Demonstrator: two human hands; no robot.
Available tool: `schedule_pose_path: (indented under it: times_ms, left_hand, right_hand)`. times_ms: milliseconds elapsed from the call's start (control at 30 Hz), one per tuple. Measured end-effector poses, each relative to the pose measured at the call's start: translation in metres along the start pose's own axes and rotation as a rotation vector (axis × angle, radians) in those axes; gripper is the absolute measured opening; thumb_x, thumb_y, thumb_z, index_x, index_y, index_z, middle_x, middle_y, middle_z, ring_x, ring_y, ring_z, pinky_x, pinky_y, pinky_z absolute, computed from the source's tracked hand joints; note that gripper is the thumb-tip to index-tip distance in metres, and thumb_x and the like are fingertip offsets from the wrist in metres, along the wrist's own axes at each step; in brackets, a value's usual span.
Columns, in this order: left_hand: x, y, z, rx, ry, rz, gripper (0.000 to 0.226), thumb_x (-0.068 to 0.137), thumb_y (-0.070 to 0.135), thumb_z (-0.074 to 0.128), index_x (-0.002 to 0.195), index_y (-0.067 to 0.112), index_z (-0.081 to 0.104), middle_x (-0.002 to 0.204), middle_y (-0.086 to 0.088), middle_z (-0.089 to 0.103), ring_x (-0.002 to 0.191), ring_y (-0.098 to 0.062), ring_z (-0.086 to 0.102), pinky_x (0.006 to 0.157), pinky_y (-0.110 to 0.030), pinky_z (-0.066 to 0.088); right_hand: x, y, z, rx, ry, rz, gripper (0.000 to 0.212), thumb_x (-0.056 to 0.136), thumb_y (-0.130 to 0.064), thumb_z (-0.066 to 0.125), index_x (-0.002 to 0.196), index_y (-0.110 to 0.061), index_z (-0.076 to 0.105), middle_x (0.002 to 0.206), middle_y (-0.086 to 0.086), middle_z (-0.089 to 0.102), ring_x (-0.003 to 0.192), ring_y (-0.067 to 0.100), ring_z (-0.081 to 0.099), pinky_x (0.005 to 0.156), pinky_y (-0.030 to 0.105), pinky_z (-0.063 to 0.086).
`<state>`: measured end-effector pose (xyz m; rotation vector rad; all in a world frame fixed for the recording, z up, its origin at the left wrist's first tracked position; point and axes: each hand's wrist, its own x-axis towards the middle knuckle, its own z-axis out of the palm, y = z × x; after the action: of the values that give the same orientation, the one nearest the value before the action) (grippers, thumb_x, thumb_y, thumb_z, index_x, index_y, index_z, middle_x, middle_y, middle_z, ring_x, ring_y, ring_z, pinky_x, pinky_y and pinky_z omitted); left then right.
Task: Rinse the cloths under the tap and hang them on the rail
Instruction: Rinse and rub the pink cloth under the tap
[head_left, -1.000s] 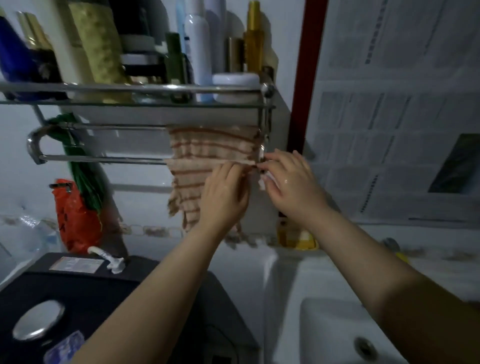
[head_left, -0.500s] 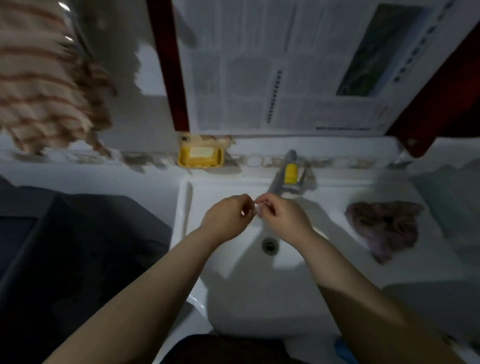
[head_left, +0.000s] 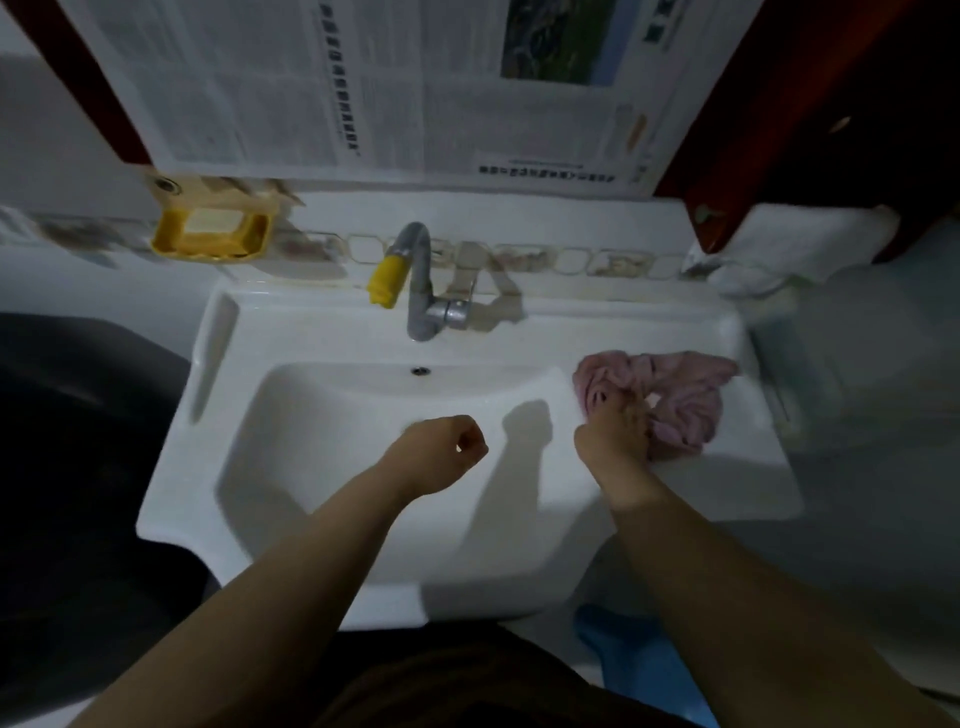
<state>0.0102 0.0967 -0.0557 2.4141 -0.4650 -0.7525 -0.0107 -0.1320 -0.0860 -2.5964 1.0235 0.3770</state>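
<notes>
Two bare hands over a white sink (head_left: 322, 332). Far left, a dark appliance top (head_left: 78, 415) abuts the sink's edge. On the wall above the sink's left corner, a yellow soap dish (head_left: 210, 234) holding a pale bar. Newspaper sheets (head_left: 363, 88) cover the surface above the tiled strip. Grey tap (head_left: 420, 291) stands at the sink's back ledge, its spout ending in a yellow nozzle (head_left: 385, 280); no water visible. Left hand (head_left: 441, 452) hangs over the basin, fingers curled loosely, holding nothing. Right hand (head_left: 615, 434) reaches onto the sink's right ledge, fingers curled into a crumpled pink cloth (head_left: 675, 389) that lies bunched there, just right of the basin. Exact finger placement is blurred. Pale blue object (head_left: 639, 670) shows low, below the sink's front edge, beside the right forearm.
</notes>
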Motion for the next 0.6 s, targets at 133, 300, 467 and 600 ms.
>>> schedule_pose_path:
  times_ms: [133, 300, 467, 600]
  left_hand:
    - [0.009, 0.001, 0.011, 0.039, -0.011, -0.034, 0.023, 0.095, 0.04, 0.05, 0.105, 0.023, 0.063, 0.104, 0.007, 0.067, 0.095, -0.016, 0.062, 0.085, -0.027, 0.048]
    - [0.01, 0.011, 0.004, -0.341, 0.096, -0.128, 0.047, 0.101, 0.048, 0.034, 0.103, 0.018, 0.07, 0.103, 0.006, 0.069, 0.102, -0.015, 0.062, 0.088, -0.03, 0.045]
    - [0.006, 0.018, -0.012, -1.105, -0.05, -0.243, 0.084, 0.093, 0.068, 0.007, 0.12, 0.01, 0.063, 0.115, -0.008, 0.07, 0.11, -0.023, 0.063, 0.095, -0.037, 0.047]
    - [0.002, 0.014, -0.031, -1.421, -0.058, -0.268, 0.063, 0.098, 0.056, 0.031, 0.121, 0.006, 0.062, 0.116, -0.018, 0.067, 0.109, -0.03, 0.064, 0.092, -0.039, 0.051]
  right_hand:
    - [0.005, 0.018, 0.008, -0.087, 0.167, -0.117, 0.02, 0.086, -0.018, 0.053, 0.102, -0.012, 0.063, 0.112, 0.016, 0.062, 0.113, 0.035, 0.05, 0.097, 0.042, 0.034]
    - [-0.025, -0.008, -0.016, 0.57, 0.216, -0.332, 0.011, 0.092, -0.03, 0.052, 0.087, -0.023, 0.045, 0.067, 0.005, 0.054, 0.064, 0.027, 0.058, 0.063, 0.04, 0.05]
    - [-0.065, -0.055, -0.038, 0.744, -0.205, -0.596, 0.023, 0.093, -0.025, 0.056, 0.111, -0.035, 0.045, 0.084, -0.021, 0.053, 0.076, -0.006, 0.055, 0.069, 0.022, 0.045]
    - [-0.079, -0.074, -0.02, 0.636, -0.59, -0.661, 0.061, 0.088, -0.024, 0.06, 0.138, -0.039, 0.03, 0.131, -0.005, 0.049, 0.114, 0.015, 0.054, 0.089, 0.035, 0.051]
